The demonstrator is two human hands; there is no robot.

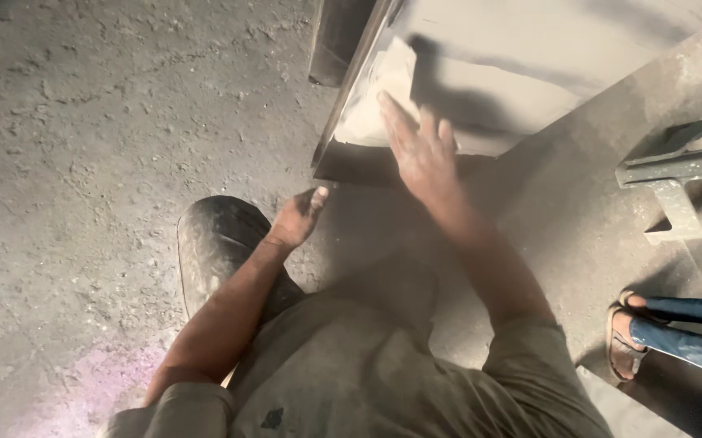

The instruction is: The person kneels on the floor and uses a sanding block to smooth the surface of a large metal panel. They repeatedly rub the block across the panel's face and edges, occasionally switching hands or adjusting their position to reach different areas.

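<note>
From the head camera I look straight down past my grey shirt (343, 373) at a rough, dusty concrete floor (83, 162).

My right hand (420, 150) lies flat, palm down, on a pale metal sheet (489, 89); the fingers are stretched out and slightly apart, pointing up and to the left. Their tips touch a white cloth (379, 93) that sits bunched on the sheet near its left edge. The hand throws a dark shadow across the sheet above and to its right.

My left hand (298, 215) hangs lower, just below the sheet's near corner. Its fingers are curled loosely inward and close together, with the thumb tip raised toward that corner. I cannot tell whether it pinches anything, or whether it touches the metal at all. The 2 hands are near each other but apart.

The sheet runs from the middle of the view up and away to the right, and its left edge (351, 89) stands clear of the floor with a dark post behind it at the top.

Under my left forearm is a dark knee (217, 243). At the right edge stands a grey-green metal frame (680, 174), and below it another person's foot in a brown sandal (625, 345) with a blue trouser leg (692, 332).
</note>
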